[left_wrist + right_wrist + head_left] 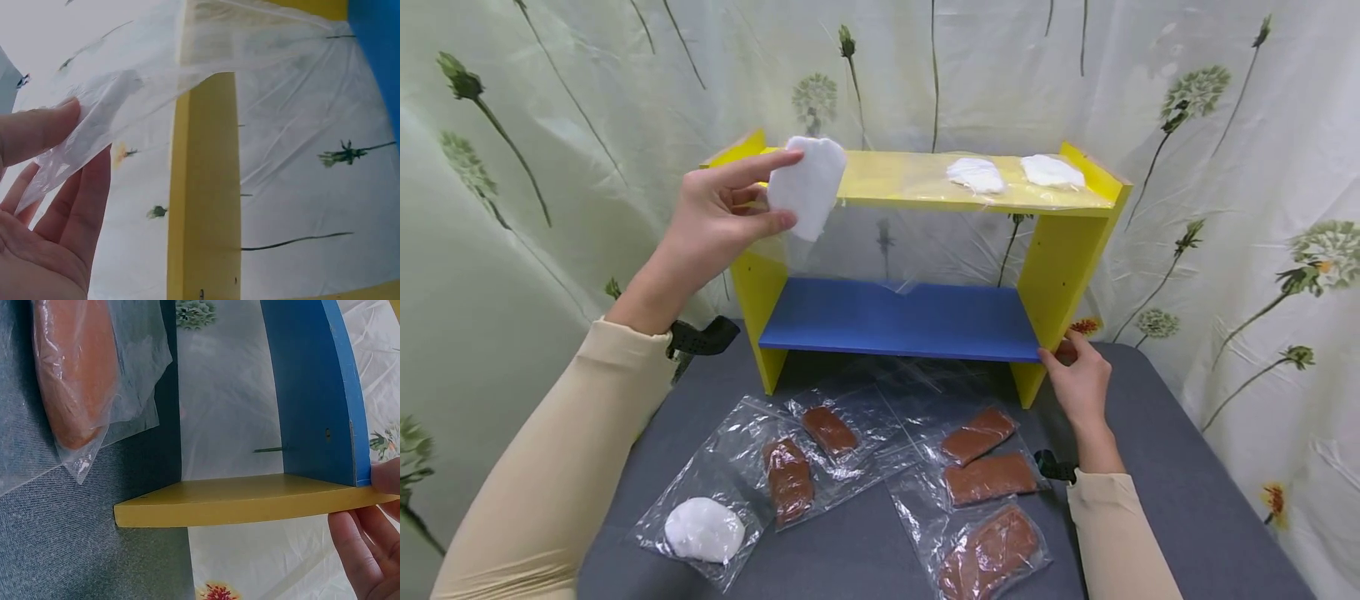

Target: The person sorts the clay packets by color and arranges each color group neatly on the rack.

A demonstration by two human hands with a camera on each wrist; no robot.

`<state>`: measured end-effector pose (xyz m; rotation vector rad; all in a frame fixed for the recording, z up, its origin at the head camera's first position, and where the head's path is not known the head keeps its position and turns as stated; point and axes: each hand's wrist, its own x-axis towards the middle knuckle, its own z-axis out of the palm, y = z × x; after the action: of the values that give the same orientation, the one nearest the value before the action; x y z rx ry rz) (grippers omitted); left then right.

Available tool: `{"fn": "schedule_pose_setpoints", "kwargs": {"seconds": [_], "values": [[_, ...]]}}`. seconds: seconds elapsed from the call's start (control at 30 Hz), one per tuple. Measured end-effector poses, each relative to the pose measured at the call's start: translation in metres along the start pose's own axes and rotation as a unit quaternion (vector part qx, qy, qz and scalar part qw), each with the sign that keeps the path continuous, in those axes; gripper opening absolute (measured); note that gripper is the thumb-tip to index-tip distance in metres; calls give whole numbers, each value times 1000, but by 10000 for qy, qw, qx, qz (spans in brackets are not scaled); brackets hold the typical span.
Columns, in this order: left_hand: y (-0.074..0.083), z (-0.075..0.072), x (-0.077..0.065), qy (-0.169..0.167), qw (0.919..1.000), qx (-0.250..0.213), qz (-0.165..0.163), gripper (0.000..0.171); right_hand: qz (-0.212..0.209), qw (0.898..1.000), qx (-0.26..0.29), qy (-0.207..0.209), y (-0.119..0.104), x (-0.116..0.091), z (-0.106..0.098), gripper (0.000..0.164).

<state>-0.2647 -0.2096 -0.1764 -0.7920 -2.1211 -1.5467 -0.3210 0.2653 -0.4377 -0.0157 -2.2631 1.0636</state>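
The left sleeve (pixel 542 467), at lower left, and the right sleeve (pixel 1116 533), at lower right, are plain cream with stitched cuffs. Black wrist straps (pixel 703 336) protrude beyond both cuffs.

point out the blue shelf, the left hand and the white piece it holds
Blue shelf (pixel 898 319): head view, middle of top
Left hand (pixel 715 206): head view, middle of hand
White piece (pixel 808 190): head view, broad face
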Motion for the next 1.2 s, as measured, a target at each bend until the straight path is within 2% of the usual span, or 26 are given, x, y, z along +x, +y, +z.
{"fn": "schedule_pose_setpoints", "kwargs": {"seconds": [0.13, 0.43, 0.57, 0.77, 0.83, 0.9, 0.97, 1.03, 1.1, 1.2], "values": [[2, -3, 16, 342, 9975, -619, -25, 59, 30, 10000, -24, -42, 0, 0, -1, 41], [-2, -10, 45, 768, 9908, -1097, -199, 63, -42, 10000, 14, 1, 2, 0, -1, 40], [-6, -15, 58, 918, 9869, -1163, -639, 64, -80, 10000, 12, 24, 2, 0, 0, 40], [-15, -21, 75, 1108, 9766, -1183, -1413, 67, -83, 10000, 28, 21, 2, 0, 1, 40], [-19, -22, 79, 1138, 9755, -848, -1683, 67, -87, 10000, 43, 15, 2, 1, 2, 40], [-22, -22, 83, 1071, 9753, -125, -1927, 63, -97, 9999, 51, 15, 4, 1, 3, 40], [-25, -20, 86, 988, 9699, 783, -2081, 58, -123, 9999, 64, 31, 5, 1, 3, 40], [-28, -18, 88, 922, 9575, 1705, -2138, 55, -151, 9999, 74, 38, 6, 2, 3, 40], [-31, -15, 89, 916, 9446, 2398, -2046, 52, -193, 9998, 95, 40, 6, 1, 2, 40], [-34, -10, 89, 1050, 9257, 3178, -1762, 47, -195, 9998, 93, 40, 7, 1, 1, 39]]}}
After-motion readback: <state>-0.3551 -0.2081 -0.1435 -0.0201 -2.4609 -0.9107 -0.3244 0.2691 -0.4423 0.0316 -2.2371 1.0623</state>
